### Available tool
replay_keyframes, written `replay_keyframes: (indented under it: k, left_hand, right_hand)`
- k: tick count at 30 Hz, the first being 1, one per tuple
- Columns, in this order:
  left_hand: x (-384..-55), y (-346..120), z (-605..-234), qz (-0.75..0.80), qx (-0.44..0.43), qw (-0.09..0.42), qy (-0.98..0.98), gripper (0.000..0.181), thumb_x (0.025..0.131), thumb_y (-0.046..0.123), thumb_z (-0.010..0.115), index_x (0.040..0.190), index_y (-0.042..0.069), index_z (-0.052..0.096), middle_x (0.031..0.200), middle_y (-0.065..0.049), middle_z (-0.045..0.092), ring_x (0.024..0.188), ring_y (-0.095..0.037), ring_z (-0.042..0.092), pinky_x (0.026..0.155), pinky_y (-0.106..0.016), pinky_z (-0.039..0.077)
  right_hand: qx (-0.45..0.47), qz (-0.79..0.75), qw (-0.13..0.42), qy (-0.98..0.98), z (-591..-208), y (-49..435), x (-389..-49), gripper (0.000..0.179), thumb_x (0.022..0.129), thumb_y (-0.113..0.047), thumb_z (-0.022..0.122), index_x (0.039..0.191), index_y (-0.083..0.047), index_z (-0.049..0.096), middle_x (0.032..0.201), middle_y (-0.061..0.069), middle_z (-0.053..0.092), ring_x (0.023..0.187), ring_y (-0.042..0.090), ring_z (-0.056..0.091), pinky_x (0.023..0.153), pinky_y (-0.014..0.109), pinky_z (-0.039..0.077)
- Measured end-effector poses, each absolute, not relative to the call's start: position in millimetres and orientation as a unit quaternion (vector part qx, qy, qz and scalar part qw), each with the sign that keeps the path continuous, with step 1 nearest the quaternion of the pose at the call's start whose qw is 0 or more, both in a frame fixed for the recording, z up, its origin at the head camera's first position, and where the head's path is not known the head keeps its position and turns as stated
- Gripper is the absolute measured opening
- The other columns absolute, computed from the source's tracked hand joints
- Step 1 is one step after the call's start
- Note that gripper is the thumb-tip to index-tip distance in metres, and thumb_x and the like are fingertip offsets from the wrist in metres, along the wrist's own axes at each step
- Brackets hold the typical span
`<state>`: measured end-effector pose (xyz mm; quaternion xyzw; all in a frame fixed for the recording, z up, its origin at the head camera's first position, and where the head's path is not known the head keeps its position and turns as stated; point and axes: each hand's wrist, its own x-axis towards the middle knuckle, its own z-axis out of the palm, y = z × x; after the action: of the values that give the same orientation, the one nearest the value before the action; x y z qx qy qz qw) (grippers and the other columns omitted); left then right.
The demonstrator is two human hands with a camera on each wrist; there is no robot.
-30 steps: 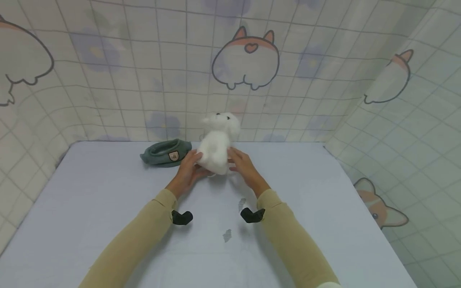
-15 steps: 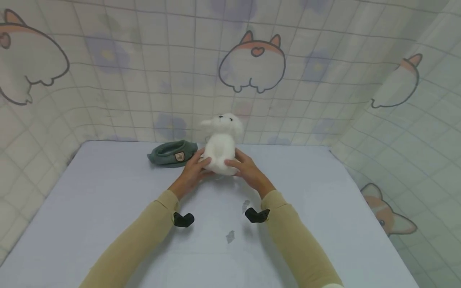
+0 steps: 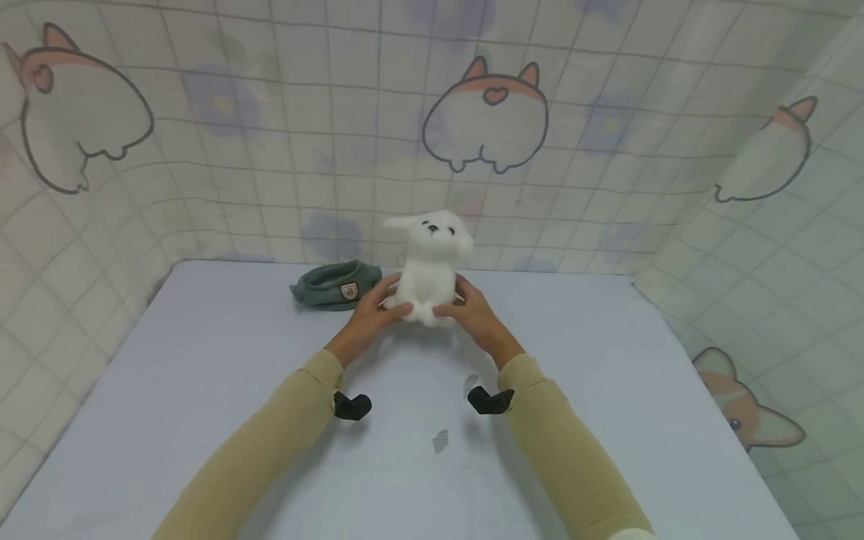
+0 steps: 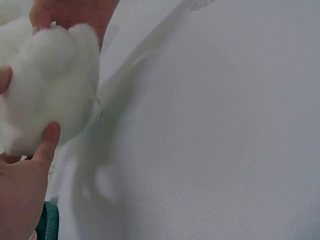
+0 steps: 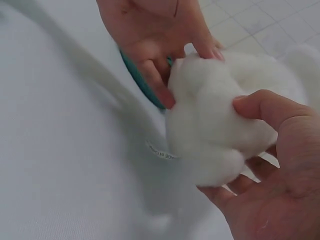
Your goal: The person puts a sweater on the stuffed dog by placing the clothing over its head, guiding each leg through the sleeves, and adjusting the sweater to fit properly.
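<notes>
A white plush dog (image 3: pixel 432 259) with dark eyes and nose sits upright near the back of the table, facing the head camera. My left hand (image 3: pixel 370 313) grips its lower left side, the thumb in front at its feet. On the other side my right hand (image 3: pixel 478 315) holds it the same way, with fingers behind. In the right wrist view a small printed label (image 5: pixel 159 151) sticks out from under the plush dog (image 5: pixel 215 110). Just left of my left hand lies a green beret-like cap (image 3: pixel 334 286) with a badge on its front.
The white table (image 3: pixel 223 360) ends at a patterned curtain (image 3: pixel 283 150) behind and at both sides. Two grey patches (image 3: pixel 441 441) mark the tabletop between my forearms. A black strap piece (image 3: pixel 352 406) juts from each sleeve cuff.
The plush dog has turned from leaning back, face up, to upright with its face forward. Both thumbs have come round to its front. The head view has shifted slightly left.
</notes>
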<state>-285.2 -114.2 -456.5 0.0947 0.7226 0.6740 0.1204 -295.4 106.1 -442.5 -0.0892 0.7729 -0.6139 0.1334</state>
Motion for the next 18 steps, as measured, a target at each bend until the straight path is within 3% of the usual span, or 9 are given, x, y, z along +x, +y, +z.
replay_keyframes:
  k: [6,18]
  left_hand:
    - [-289,-108,-456,0.647,0.104,0.106,0.748,0.068,0.089,0.028,0.071,0.146,0.035,0.036,0.155,-0.007,0.033,0.137,-0.033,0.041,0.106,-0.050,0.043]
    - [-294,-101,-457,0.599,0.131,0.068,0.787,0.066,0.090,0.012,0.068,0.146,0.025,0.035,0.156,-0.009,0.032,0.141,-0.031,0.036,0.107,-0.048,0.043]
  right_hand:
    - [-0.100,-0.619,0.118,0.770,-451,115,-299,0.084,0.082,-0.012,0.073,0.152,-0.028,0.028,0.156,-0.002,0.034,0.141,0.030,0.039,0.113,0.048,0.036]
    - [-0.133,-0.589,0.066,0.794,-459,116,-304,0.084,0.081,-0.008,0.074,0.152,-0.021,0.031,0.144,0.012,0.050,0.135,0.029,0.045,0.107,0.046,0.044]
